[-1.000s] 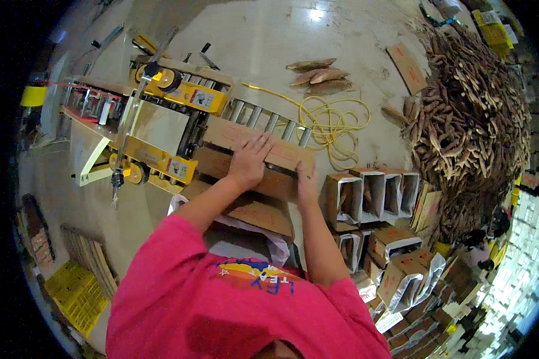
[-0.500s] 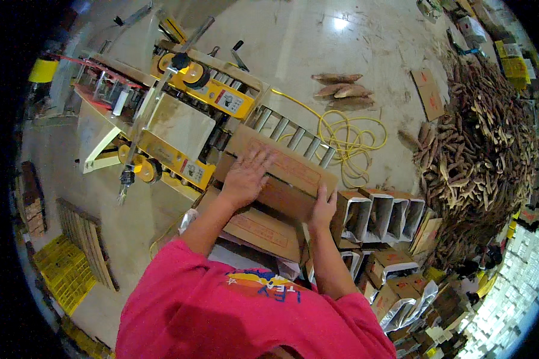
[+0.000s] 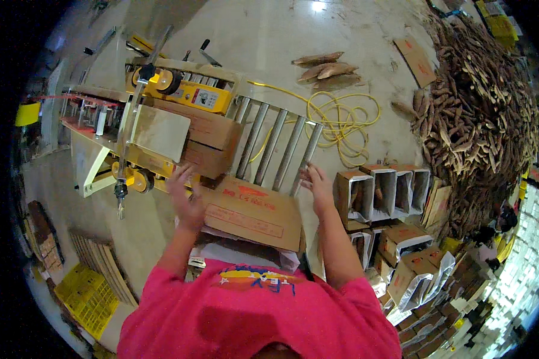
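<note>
My left hand [image 3: 186, 196] is raised beside the left edge of a brown cardboard box [image 3: 254, 218] close to my chest, its fingers apart and slightly blurred. My right hand [image 3: 317, 186] hovers by the right end of the roller conveyor [image 3: 273, 143], fingers parted and holding nothing. Red print marks the top of the near box, and white lining shows beneath its front edge. Another closed cardboard box [image 3: 212, 134] sits partly inside the yellow box-sealing machine [image 3: 197, 96], its left part hidden under the machine's top plate.
Lined open boxes [image 3: 382, 192] stand at my right, some holding long brown roots. Beyond them lies a large heap of roots [image 3: 470, 119]. A yellow cord [image 3: 341, 128] coils on the floor near several loose roots [image 3: 329, 70]. A yellow crate [image 3: 88, 299] stands at lower left.
The box that was under my hands has moved left off the rollers into the machine. Both hands have let go and moved apart. The view has shifted, and the near box shows more fully.
</note>
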Action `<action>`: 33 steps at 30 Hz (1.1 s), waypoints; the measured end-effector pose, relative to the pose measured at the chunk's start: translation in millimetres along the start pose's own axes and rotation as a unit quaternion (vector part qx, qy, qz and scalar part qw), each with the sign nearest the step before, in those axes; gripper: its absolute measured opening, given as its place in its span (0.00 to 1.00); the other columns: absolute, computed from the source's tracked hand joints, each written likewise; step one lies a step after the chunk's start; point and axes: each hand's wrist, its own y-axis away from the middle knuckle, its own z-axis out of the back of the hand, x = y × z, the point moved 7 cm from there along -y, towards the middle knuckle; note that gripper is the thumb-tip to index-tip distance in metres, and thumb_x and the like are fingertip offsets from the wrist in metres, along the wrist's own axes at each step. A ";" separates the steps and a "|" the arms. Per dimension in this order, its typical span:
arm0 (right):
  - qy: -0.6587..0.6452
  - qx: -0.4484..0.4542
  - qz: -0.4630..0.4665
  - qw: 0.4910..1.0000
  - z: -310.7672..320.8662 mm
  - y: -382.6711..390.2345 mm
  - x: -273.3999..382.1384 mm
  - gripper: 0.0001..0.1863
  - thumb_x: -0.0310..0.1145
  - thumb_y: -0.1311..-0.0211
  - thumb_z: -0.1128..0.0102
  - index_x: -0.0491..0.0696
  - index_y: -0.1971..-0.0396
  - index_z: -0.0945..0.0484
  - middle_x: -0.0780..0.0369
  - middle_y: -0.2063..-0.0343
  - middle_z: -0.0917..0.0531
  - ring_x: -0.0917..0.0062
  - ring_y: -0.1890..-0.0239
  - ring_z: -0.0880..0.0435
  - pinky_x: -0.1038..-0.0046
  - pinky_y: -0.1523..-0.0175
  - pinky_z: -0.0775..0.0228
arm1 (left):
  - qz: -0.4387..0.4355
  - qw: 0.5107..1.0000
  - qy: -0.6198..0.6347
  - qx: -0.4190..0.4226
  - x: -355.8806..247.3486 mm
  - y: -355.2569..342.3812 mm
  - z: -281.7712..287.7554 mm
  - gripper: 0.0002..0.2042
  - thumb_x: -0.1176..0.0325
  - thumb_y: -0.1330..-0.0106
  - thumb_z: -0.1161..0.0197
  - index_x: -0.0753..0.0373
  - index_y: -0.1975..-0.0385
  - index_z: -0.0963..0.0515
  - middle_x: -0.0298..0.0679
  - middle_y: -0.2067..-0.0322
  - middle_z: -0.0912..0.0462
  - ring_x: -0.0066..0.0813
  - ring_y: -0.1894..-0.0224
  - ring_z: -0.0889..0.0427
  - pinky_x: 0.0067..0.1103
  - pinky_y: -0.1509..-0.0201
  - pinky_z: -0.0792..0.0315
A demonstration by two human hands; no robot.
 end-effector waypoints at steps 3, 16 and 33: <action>0.118 -0.091 -0.073 0.986 70.1 23.7 -93.3 0.31 0.53 0.29 0.56 0.46 0.37 0.32 0.59 0.49 0.20 0.74 0.47 0.23 0.66 0.42 0.32 | 0.142 0.989 0.014 -0.032 32.9 54.7 42.6 0.21 0.68 0.36 0.42 0.68 0.44 0.32 0.48 0.51 0.26 0.43 0.45 0.29 0.33 0.40 0.36; -0.320 0.116 -0.182 0.923 -22.6 37.3 -171.6 0.34 0.62 0.30 0.61 0.53 0.35 0.37 0.61 0.44 0.26 0.70 0.44 0.26 0.62 0.41 0.32 | 0.255 0.922 -0.158 0.245 59.1 61.1 -6.8 0.19 0.73 0.43 0.42 0.67 0.50 0.27 0.56 0.61 0.20 0.58 0.56 0.22 0.42 0.52 0.29; -0.205 0.026 -0.058 0.977 27.3 89.6 -32.6 0.29 0.58 0.29 0.59 0.52 0.39 0.33 0.61 0.47 0.25 0.70 0.46 0.25 0.61 0.44 0.29 | 0.136 0.977 -0.077 0.146 -15.5 4.1 29.6 0.14 0.74 0.45 0.46 0.67 0.57 0.26 0.57 0.67 0.21 0.60 0.59 0.23 0.45 0.54 0.30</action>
